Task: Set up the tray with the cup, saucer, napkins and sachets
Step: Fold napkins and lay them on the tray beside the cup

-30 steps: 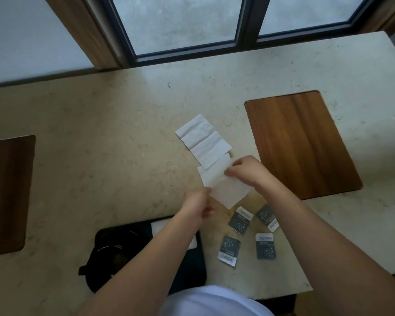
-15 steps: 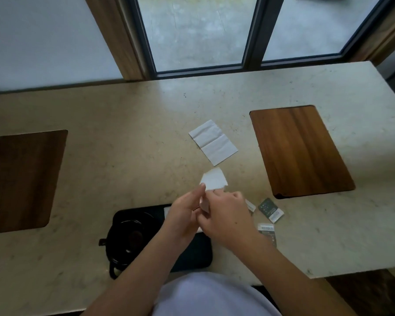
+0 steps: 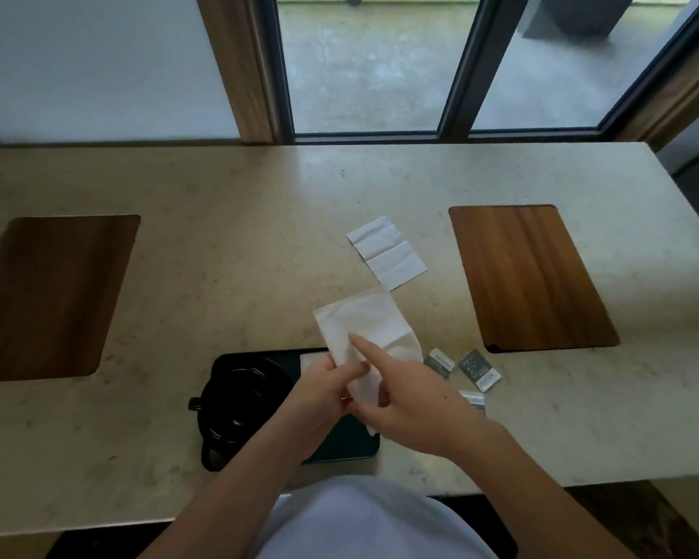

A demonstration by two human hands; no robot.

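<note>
Both my hands hold one white napkin (image 3: 364, 328) above the black tray (image 3: 352, 445) at the table's near edge. My left hand (image 3: 323, 381) pinches its lower left part; my right hand (image 3: 396, 397) grips the lower end with the forefinger stretched over the paper. A black cup on a black saucer (image 3: 243, 393) stands on the tray's left half. Another white napkin (image 3: 307, 361) lies on the tray, mostly hidden by my hands. Further back on the table lie two more napkins (image 3: 386, 252). Dark sachets (image 3: 479, 369) lie to the right of the tray.
The beige stone table (image 3: 218, 256) has two inlaid wooden panels, one at the left (image 3: 53, 292) and one at the right (image 3: 529, 276). Windows with dark frames rise behind the table. The table's right edge is at the far right.
The napkin was lifted off the table, brought toward the tray and has opened out larger between my hands. My head has tilted up, showing more window.
</note>
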